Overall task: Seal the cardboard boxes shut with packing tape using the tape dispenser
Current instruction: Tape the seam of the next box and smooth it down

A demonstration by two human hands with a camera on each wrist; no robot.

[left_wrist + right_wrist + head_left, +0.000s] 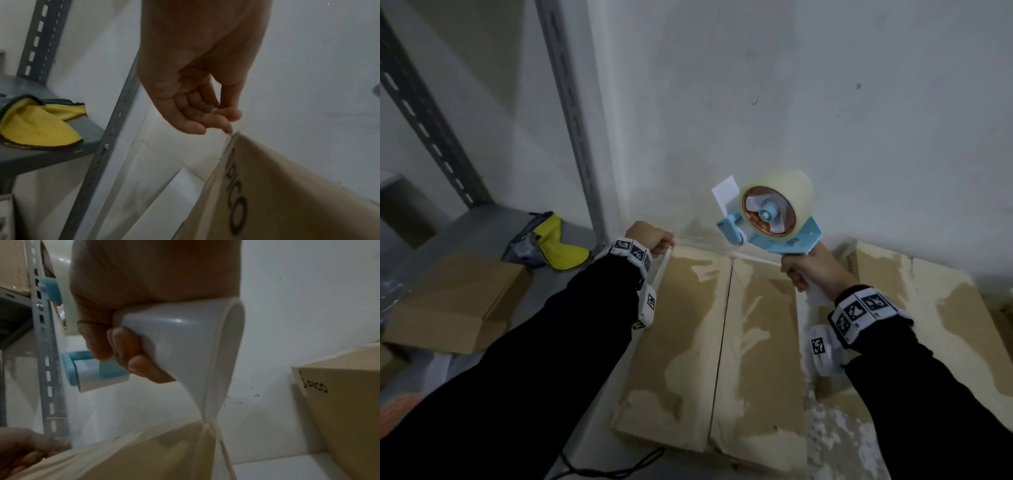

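Boxes first: I'm looking down at a big cardboard box pushed up against a white wall, flaps shut with the seam running toward me, its top covered in patchy old tape residue. My right hand is wrapped tight around the white handle of the tape dispenser, which sits raised above the far edge of the box, blue frame and clear tape roll pointing up at the wall. A strip of clear tape stretches from it across the far edge over to my left hand, which pinches the tape end between thumb and fingertips right at the box's far-left corner. The left wrist view shows those fingers curled together just above the corner.

Other stuff around: a second cardboard box sits just to the right, also against the wall, with "PICO" printed on its side in the right wrist view. On the left a grey metal shelf post stands close beside the left hand, so that side's tight. The shelf holds a yellow cloth and a smaller brown box. A black cord lies near the box's front edge.
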